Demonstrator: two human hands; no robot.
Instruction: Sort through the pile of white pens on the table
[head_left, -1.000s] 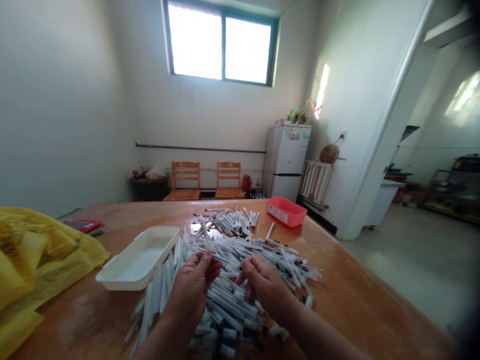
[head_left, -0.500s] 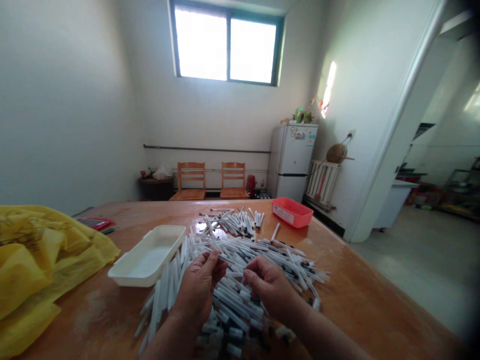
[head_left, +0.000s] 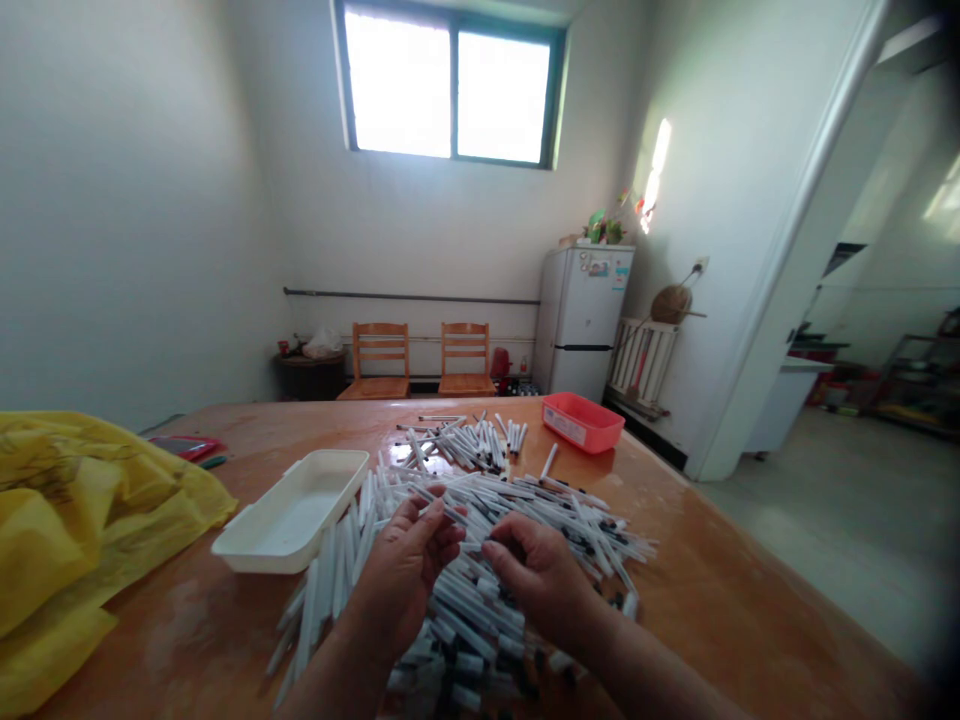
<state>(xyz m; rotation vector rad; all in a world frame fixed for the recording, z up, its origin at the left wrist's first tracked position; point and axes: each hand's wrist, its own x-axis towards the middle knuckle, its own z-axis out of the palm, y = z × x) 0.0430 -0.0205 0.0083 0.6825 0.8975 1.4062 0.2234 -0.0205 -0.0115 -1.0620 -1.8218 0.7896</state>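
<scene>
The left hand (head_left: 405, 580) and right hand (head_left: 536, 580) sit in a heap of white black-tipped plastic tubes (head_left: 480, 610), which blocks any low path. A white plastic tray (head_left: 289, 510) stands just left of them. Rightward, an orange varnished tabletop (head_left: 720, 570) seems to offer passage, up to a red plastic tray (head_left: 583, 422).

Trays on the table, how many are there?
2. A white plastic tray lies on the wooden table left of the heap of white pens; a red plastic tray sits beyond the heap. The yellow plastic bag could hide another.
</scene>
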